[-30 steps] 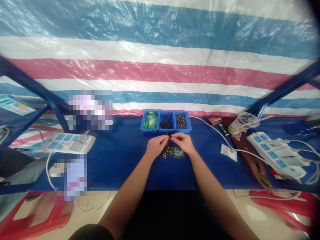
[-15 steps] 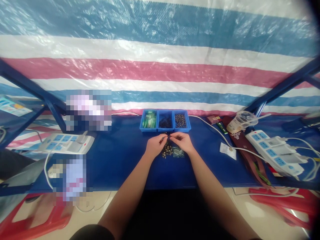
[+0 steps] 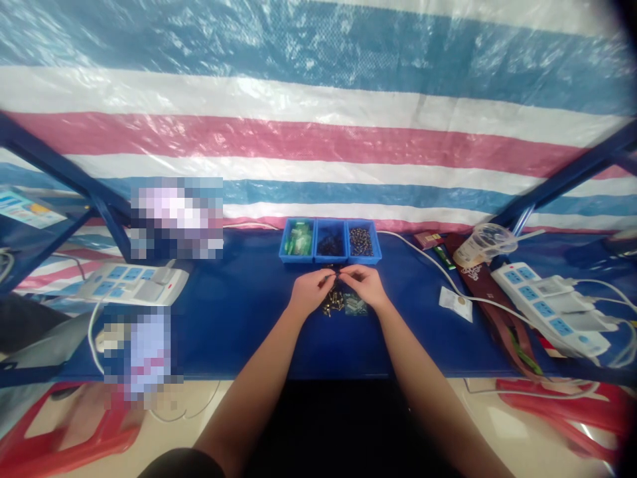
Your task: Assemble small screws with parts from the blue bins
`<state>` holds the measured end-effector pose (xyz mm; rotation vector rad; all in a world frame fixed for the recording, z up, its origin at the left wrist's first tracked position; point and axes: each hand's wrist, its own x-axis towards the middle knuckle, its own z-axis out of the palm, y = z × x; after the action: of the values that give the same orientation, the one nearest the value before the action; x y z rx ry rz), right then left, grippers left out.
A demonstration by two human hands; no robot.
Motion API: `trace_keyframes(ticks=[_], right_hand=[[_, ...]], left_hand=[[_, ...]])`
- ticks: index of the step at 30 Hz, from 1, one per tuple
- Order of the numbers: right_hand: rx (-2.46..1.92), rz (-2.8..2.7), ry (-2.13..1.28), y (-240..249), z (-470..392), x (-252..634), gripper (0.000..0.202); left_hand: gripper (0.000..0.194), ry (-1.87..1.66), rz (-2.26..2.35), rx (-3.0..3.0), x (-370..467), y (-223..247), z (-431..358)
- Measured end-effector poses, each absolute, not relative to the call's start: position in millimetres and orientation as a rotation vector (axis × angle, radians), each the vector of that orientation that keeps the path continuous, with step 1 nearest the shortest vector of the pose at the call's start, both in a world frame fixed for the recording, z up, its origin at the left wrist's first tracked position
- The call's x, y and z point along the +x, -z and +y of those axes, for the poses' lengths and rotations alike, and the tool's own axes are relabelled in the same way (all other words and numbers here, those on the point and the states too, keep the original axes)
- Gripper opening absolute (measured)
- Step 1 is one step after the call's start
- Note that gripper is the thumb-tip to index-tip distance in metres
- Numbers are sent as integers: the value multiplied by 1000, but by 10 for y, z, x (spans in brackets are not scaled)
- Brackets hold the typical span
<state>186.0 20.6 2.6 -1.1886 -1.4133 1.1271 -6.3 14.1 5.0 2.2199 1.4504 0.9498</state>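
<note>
My left hand [image 3: 309, 291] and my right hand [image 3: 365, 284] meet fingertip to fingertip over the blue table, both closed in a pinch. Between them is something small and dark, too tiny to name. Just below the fingers lies a pile of small brass-coloured metal parts [image 3: 333, 302]. Beside it, under my right wrist, is a small clear bag of greenish pieces [image 3: 355, 305]. Beyond my hands stand three joined blue bins: one with green packets [image 3: 300, 238], one with small dark parts [image 3: 331, 242], one with small shiny metal parts [image 3: 361, 241].
At right are a power strip [image 3: 552, 309] with plugged-in chargers, a plastic cup [image 3: 485, 244], a dark red strap bag [image 3: 490, 302] and a small white packet [image 3: 455, 303]. Another power strip [image 3: 132, 282] lies at left. A striped tarp [image 3: 318, 143] hangs behind the table [image 3: 233, 318].
My hands keep the same fingertip-to-fingertip pinch with hardly any movement. The whole view has shifted very slightly.
</note>
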Motion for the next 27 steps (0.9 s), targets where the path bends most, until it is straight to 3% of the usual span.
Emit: trace_keyframes(ticks=[27], right_hand=[[-1173,-1396,-1134,6,219,1853,31]], left_hand=[[26,-945,1482,2178,-66,-29,142]])
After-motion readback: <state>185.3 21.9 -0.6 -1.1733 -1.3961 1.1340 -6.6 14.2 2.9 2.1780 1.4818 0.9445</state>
